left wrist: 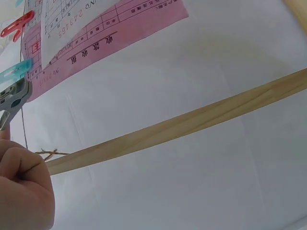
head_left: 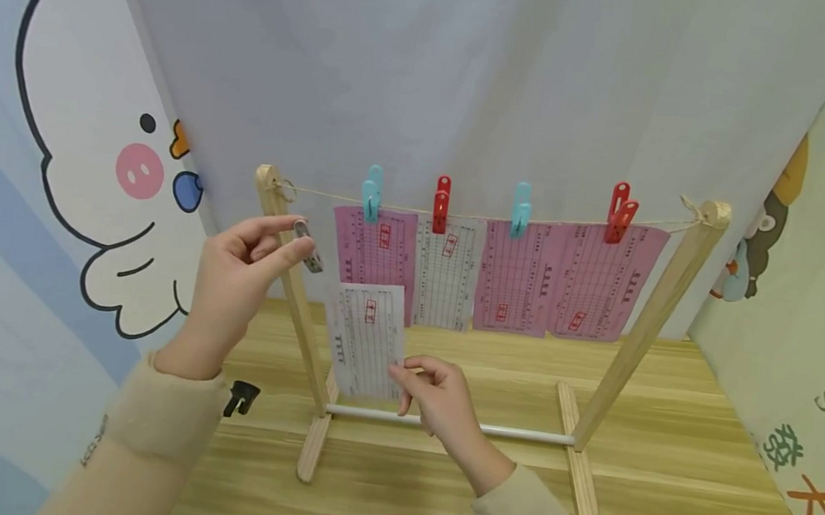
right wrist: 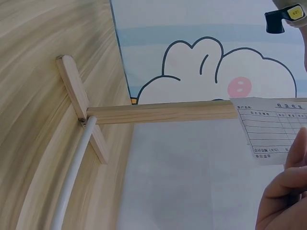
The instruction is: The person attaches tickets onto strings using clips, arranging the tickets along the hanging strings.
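My left hand [head_left: 235,273] pinches a grey clothespin [head_left: 309,250] between thumb and forefinger, left of the string. In the left wrist view that clothespin [left wrist: 15,97] lies across the view of a light blue clothespin [left wrist: 17,72]. With thumb and fingers, my right hand [head_left: 443,395] holds a white printed receipt slip [head_left: 368,342] by its lower right edge. The slip has a red stamp and overlaps the view of the leftmost pink slip [head_left: 377,243]. In the right wrist view, part of the white slip [right wrist: 264,127] runs out of frame.
A string [head_left: 327,195] spans two wooden posts [head_left: 647,338]. Red [head_left: 442,204] and light blue clothespins hold pink slips [head_left: 515,277] and a white slip [head_left: 447,280] on it. A white rod [head_left: 529,435] joins the stand's feet. Behind hangs a pale cloth [head_left: 468,78].
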`<state>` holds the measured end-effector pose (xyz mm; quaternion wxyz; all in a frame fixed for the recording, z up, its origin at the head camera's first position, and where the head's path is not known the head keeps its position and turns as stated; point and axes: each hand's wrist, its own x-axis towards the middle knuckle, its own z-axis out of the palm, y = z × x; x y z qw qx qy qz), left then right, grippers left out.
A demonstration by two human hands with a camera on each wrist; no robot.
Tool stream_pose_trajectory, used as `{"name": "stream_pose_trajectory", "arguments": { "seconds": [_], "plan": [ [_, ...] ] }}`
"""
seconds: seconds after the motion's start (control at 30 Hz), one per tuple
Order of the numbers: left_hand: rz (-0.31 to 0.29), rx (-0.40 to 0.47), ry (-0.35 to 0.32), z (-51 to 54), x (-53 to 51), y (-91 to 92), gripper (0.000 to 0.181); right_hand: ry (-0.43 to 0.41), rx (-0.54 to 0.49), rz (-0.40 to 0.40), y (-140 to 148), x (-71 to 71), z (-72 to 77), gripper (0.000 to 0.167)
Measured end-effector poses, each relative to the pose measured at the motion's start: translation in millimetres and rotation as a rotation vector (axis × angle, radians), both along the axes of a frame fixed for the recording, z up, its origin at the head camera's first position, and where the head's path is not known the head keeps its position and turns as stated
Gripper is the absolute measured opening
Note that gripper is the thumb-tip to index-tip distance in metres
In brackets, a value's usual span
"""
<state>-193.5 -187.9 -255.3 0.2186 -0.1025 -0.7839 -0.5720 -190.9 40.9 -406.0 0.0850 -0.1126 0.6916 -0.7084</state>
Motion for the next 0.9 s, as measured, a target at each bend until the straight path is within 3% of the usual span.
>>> {"name": "stream_pose_trajectory", "arguments": {
  "seconds": [0.4,0.6,0.9],
  "plan": [
    [0.019,-0.057,0.066,32.2,-14.3,0.9,0.029,0.032,-0.015,-0.017,-9,-14.5,23.7,0.029],
    [-0.015,-0.014,0.053,47.0,-19.1,3.4,0.025,0.057,-0.013,-0.024,-14,-17.6,32.9,0.029],
    [0.014,0.047,0.072,64.3,-29.3,8.7,0.013,0.118,-0.012,-0.021,-26,-26.6,49.8,0.023]
  ]
}}
